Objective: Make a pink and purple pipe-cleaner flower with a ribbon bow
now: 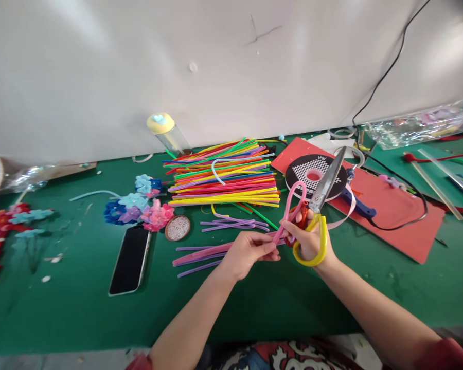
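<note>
A pink pipe cleaner, bent into a loop at its upper end, is pinched between the fingertips of my left hand. My right hand is closed around a pair of scissors with yellow and red handles, the blades together and pointing up and away. The right fingertips also touch the pink pipe cleaner. Under and beside my left hand lie purple and pink pipe cleaners. Farther back, several short purple pipe cleaners rest in a small group.
Behind sits a large pile of coloured pipe cleaners. Fluffy flowers, a phone and a round dish are to the left. To the right are a black spool, a red sheet and a blue-handled tool with a cable.
</note>
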`<state>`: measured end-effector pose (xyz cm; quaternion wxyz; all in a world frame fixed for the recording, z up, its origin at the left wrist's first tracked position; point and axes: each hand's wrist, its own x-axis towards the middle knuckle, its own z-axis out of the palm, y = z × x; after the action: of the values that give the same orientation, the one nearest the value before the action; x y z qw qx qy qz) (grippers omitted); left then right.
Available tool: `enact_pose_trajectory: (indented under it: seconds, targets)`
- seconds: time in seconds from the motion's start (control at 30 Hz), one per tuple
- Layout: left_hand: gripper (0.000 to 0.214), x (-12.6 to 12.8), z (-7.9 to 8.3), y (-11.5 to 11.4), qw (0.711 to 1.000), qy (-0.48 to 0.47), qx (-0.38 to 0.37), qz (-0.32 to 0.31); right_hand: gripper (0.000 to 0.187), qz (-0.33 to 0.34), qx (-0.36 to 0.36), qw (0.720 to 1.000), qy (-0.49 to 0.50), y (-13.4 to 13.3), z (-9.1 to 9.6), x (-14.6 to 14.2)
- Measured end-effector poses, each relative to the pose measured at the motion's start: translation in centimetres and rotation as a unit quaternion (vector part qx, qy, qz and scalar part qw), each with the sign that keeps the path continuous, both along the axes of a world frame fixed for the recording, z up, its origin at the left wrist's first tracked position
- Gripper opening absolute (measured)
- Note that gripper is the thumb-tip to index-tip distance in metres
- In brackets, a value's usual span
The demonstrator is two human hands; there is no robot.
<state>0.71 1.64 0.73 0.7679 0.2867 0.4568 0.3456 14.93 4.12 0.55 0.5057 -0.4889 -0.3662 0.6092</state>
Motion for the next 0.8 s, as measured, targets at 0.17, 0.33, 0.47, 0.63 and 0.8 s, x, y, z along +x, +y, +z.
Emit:
enact_pose_trajectory:
  seconds: [0.17, 0.33, 0.47, 0.63, 0.8]
  targets:
    - [0.022, -0.3, 0.1, 0.2, 0.996, 0.059, 0.060, 0.027, 0.036, -0.003, 0.016, 1.000, 0.020, 0.2, 0.0, 0.4]
    - [0.014, -0.9, 0.1, 0.2, 0.938, 0.252, 0.232, 0.048, 0.036, -0.055, 0.083, 0.995, 0.011, 1.1, 0.2, 1.3]
    - [0.016, -0.9, -0.1, 0.0, 0.887, 0.327, 0.323, 0.042, 0.036, -0.100, 0.105, 0.989, 0.020, 1.8, 0.3, 2.0]
    - [0.015, -0.9, -0.1, 0.0, 0.864, 0.348, 0.362, 0.025, 0.039, -0.104, 0.125, 0.986, 0.024, 2.1, 0.5, 2.4]
    - [0.014, -1.0, 0.2, 0.2, 0.836, 0.366, 0.409, 0.020, 0.040, -0.094, 0.141, 0.985, 0.006, 2.2, 0.7, 2.4]
